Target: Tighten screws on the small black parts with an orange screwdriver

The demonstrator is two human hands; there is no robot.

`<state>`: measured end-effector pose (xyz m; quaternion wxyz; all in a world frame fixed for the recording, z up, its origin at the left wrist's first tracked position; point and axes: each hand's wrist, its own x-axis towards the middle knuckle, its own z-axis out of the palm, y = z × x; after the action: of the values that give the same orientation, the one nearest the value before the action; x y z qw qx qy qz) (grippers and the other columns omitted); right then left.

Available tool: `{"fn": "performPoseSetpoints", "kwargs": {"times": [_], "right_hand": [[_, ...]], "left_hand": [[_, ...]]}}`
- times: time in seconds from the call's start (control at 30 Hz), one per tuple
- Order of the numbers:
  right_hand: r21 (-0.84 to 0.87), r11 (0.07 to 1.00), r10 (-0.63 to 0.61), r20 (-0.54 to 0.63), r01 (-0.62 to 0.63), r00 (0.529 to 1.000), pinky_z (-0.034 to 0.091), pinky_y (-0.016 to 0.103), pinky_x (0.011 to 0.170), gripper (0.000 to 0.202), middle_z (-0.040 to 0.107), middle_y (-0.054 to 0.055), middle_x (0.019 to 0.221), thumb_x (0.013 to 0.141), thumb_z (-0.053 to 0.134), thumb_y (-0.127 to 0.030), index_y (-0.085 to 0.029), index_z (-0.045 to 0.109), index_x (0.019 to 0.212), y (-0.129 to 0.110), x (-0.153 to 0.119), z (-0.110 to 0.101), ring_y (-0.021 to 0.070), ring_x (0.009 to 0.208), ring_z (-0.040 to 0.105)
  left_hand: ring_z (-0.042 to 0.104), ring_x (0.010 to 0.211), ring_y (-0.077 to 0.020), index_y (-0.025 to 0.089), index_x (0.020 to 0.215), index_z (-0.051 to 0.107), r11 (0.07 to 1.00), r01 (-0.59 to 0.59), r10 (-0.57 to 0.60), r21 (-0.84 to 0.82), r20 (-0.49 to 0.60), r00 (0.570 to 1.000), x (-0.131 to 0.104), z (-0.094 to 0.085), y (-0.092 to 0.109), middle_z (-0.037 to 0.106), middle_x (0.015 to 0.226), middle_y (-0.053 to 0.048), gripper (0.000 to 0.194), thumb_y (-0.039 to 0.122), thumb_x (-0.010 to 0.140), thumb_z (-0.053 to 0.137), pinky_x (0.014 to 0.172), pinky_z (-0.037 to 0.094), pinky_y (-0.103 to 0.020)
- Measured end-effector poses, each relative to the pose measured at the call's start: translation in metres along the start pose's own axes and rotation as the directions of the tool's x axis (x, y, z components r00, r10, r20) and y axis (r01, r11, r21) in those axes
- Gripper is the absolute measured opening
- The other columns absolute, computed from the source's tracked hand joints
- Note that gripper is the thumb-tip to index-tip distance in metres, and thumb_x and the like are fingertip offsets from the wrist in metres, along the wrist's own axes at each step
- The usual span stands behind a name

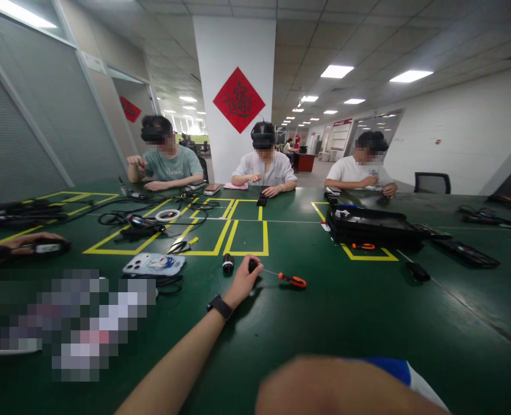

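Note:
My left hand [243, 278], with a black band on its wrist, reaches out over the green table. Its fingers are closed around a small black part [253, 265], mostly covered by them. A screwdriver [292, 280] with an orange and black handle lies just right of the hand, its thin shaft pointing toward the fingers. Left of the hand stands a short black cylinder [228, 263] with a light ring. A blurred bare part of my right arm [341, 386] fills the bottom edge; the right hand itself cannot be made out.
A phone in a patterned case [154, 264] lies to the left, near cables [138, 222]. Black trays [370, 225] and another screwdriver [417, 271] lie on the right. Three people sit across the table; a person's hand [34, 243] at far left rests on a black device.

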<state>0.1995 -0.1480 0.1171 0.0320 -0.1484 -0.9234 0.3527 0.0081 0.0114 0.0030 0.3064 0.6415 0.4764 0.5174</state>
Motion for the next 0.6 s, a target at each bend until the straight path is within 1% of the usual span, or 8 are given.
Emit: {"fn": "performPoseSetpoints", "kwargs": {"times": [0.07,0.1,0.13,0.17,0.27,0.33,0.47,0.6], "right_hand": [[-0.041,0.996,0.066,-0.18,-0.074,0.981,0.043,0.038,0.083,0.031,0.053,0.007,0.111,0.091,0.033,-0.037,-0.023,0.05,0.112,0.043,0.015,-0.033,0.0206,0.103,0.048],[-0.095,0.976,0.143,-0.405,-0.197,0.903,0.04,0.039,0.086,0.031,0.053,0.009,0.109,0.09,0.034,-0.035,-0.02,0.052,0.11,0.068,0.021,-0.045,0.0211,0.103,0.047],[-0.124,0.945,0.186,-0.56,-0.304,0.807,0.037,0.04,0.089,0.031,0.053,0.01,0.109,0.089,0.038,-0.035,-0.018,0.052,0.11,0.093,0.026,-0.054,0.0217,0.104,0.046],[-0.131,0.92,0.214,-0.62,-0.369,0.754,0.036,0.039,0.09,0.032,0.053,0.011,0.109,0.087,0.042,-0.035,-0.016,0.051,0.111,0.117,0.028,-0.058,0.0218,0.104,0.046],[-0.162,0.895,0.215,-0.657,-0.415,0.722,0.037,0.035,0.087,0.026,0.056,0.01,0.101,0.087,0.043,-0.032,-0.015,0.056,0.103,0.17,0.03,-0.051,0.0197,0.098,0.048],[-0.203,0.895,0.164,-0.679,-0.398,0.715,0.037,0.034,0.086,0.022,0.056,0.008,0.096,0.089,0.04,-0.027,-0.016,0.058,0.093,0.184,0.029,-0.04,0.0184,0.095,0.048],[-0.241,0.891,0.11,-0.709,-0.385,0.697,0.038,0.032,0.082,0.014,0.056,0.007,0.093,0.086,0.045,-0.023,-0.016,0.056,0.092,0.184,0.032,-0.026,0.018,0.091,0.048],[-0.125,0.9,0.184,-0.759,-0.417,0.624,0.041,0.031,0.076,0.011,0.056,0.005,0.088,0.082,0.05,-0.019,-0.018,0.053,0.092,0.186,0.038,-0.027,0.0168,0.083,0.051]], "left_hand": [[0.05,0.077,-0.0126,0.019,0.088,0.05,1.0,-0.011,0.011,-0.003,-0.017,1.0,0.001,0.001,-0.001,0.053,0.083,0.0,0.018,0.034,0.079,0.049,0.075,0.04,-0.026],[0.049,0.078,-0.0126,0.018,0.088,0.05,1.0,-0.019,0.019,0.001,-0.031,0.999,0.002,0.001,-0.001,0.053,0.084,0.0,0.017,0.033,0.079,0.048,0.076,0.039,-0.026],[0.049,0.079,-0.0126,0.018,0.089,0.05,1.0,-0.021,0.021,0.007,-0.025,0.999,0.003,0.001,-0.001,0.053,0.084,0.0,0.017,0.032,0.079,0.048,0.076,0.039,-0.026],[0.049,0.077,-0.0125,0.018,0.089,0.049,1.0,-0.011,0.012,0.014,-0.023,1.0,0.005,0.001,-0.001,0.053,0.083,0.0,0.016,0.032,0.079,0.048,0.075,0.04,-0.026],[0.049,0.075,-0.0124,0.018,0.089,0.049,0.999,0.002,-0.003,0.049,0.028,1.0,0.012,0.001,0.0,0.053,0.082,0.0,0.017,0.032,0.079,0.048,0.073,0.04,-0.026],[0.049,0.075,-0.0127,0.018,0.087,0.049,0.997,-0.02,0.015,0.08,0.065,0.998,0.018,0.0,-0.001,0.053,0.081,0.001,0.016,0.033,0.078,0.049,0.073,0.04,-0.026],[0.049,0.073,-0.0124,0.018,0.086,0.049,0.996,-0.03,0.027,0.081,0.034,0.999,0.022,-0.001,-0.003,0.052,0.077,0.001,0.018,0.035,0.079,0.047,0.071,0.04,-0.026],[0.049,0.066,-0.0115,0.018,0.087,0.049,0.999,0.032,-0.034,0.037,0.04,0.999,0.019,-0.001,-0.005,0.051,0.072,0.002,0.024,0.04,0.078,0.049,0.065,0.04,-0.025]]}}
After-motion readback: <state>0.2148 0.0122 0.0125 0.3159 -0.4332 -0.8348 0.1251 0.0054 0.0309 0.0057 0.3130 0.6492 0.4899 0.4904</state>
